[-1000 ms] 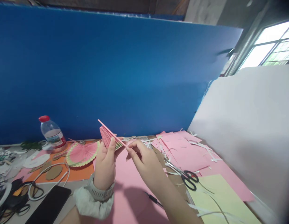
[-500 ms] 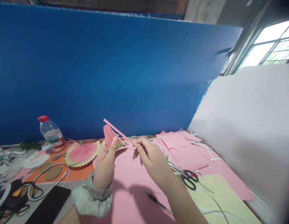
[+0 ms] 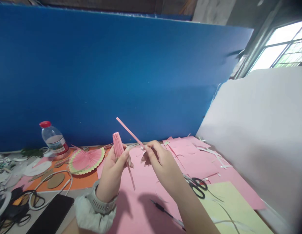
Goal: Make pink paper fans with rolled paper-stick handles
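Folded into a narrow bundle, a pink pleated paper fan (image 3: 118,144) stands upright in my left hand (image 3: 113,172), whose fingers and thumb wrap round it. A thin strip hangs below that hand. My right hand (image 3: 159,165) pinches the lower end of a pink paper strip (image 3: 129,131), which slants up and left, apart from the bundle. Beneath both hands lies a large pink paper sheet (image 3: 138,195). An opened pink fan with a yellow-green edge (image 3: 86,160) rests to the left on orange paper (image 3: 86,183).
Scissors (image 3: 198,187) with black handles lie right of my right hand, by pink sheets (image 3: 192,159) and yellow paper (image 3: 229,201). A pen (image 3: 166,213) is near the front. Left are a bottle (image 3: 54,139), a phone (image 3: 52,214) and cables (image 3: 31,201). A blue panel (image 3: 116,71) stands behind.
The pleated paper in my left hand has closed from a slightly spread fan into a tight bundle. My right hand has drawn the strip up and right, away from it.
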A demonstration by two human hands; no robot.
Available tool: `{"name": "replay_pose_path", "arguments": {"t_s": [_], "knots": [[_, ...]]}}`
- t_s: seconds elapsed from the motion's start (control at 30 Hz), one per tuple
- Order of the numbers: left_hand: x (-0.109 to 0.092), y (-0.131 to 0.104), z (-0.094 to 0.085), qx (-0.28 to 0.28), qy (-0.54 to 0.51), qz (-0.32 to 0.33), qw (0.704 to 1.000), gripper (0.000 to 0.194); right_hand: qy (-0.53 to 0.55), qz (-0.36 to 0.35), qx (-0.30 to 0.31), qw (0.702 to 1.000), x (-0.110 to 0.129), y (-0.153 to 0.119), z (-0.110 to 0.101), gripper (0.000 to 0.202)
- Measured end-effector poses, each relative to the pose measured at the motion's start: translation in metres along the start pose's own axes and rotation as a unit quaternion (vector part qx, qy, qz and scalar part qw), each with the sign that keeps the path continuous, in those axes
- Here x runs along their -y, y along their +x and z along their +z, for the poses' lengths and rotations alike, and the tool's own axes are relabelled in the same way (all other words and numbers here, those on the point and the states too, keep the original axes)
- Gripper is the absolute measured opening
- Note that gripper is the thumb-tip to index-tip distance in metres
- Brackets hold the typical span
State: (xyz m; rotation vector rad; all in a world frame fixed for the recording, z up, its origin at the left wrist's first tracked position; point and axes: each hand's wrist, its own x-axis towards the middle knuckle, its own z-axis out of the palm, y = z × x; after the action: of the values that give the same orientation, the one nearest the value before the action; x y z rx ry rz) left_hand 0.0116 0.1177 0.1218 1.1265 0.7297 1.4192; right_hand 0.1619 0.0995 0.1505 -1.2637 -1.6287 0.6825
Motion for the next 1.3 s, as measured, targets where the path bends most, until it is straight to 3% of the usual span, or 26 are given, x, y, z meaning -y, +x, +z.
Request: {"name": "replay_pose_path", "arguments": {"t_s": [0.13,0.3,0.47,0.53,0.67,0.87,1.0,1.3], "knots": [[-0.003,-0.004,0.004,0.072,-0.019,-0.023,0.997,0.012,0.039,0.010,-0.014,0.999,-0.003,-0.001,0.000,0.024],[-0.001,-0.013,0.007,0.203,-0.030,-0.071,0.976,0.021,0.102,0.022,-0.035,0.994,-0.006,0.000,0.002,0.022],[0.005,-0.021,0.010,0.292,-0.013,-0.103,0.951,0.020,0.180,0.024,0.053,0.982,0.000,0.000,-0.002,0.027],[0.006,-0.023,0.011,0.300,0.005,-0.105,0.948,0.019,0.202,0.032,0.077,0.976,0.002,-0.001,-0.004,0.025],[0.005,-0.023,0.012,0.292,0.043,-0.100,0.950,0.016,0.234,0.029,0.063,0.970,0.003,-0.002,-0.009,0.020],[0.001,-0.022,0.014,0.234,0.124,-0.041,0.963,0.027,0.248,0.031,0.033,0.968,-0.002,-0.001,-0.007,0.023],[-0.004,-0.023,0.019,0.210,0.182,-0.016,0.961,0.012,0.252,0.032,0.016,0.967,-0.002,0.000,-0.007,0.026],[-0.011,-0.022,0.019,0.257,0.204,-0.031,0.944,0.013,0.255,0.044,0.020,0.966,-0.002,0.003,-0.009,0.029]]}}
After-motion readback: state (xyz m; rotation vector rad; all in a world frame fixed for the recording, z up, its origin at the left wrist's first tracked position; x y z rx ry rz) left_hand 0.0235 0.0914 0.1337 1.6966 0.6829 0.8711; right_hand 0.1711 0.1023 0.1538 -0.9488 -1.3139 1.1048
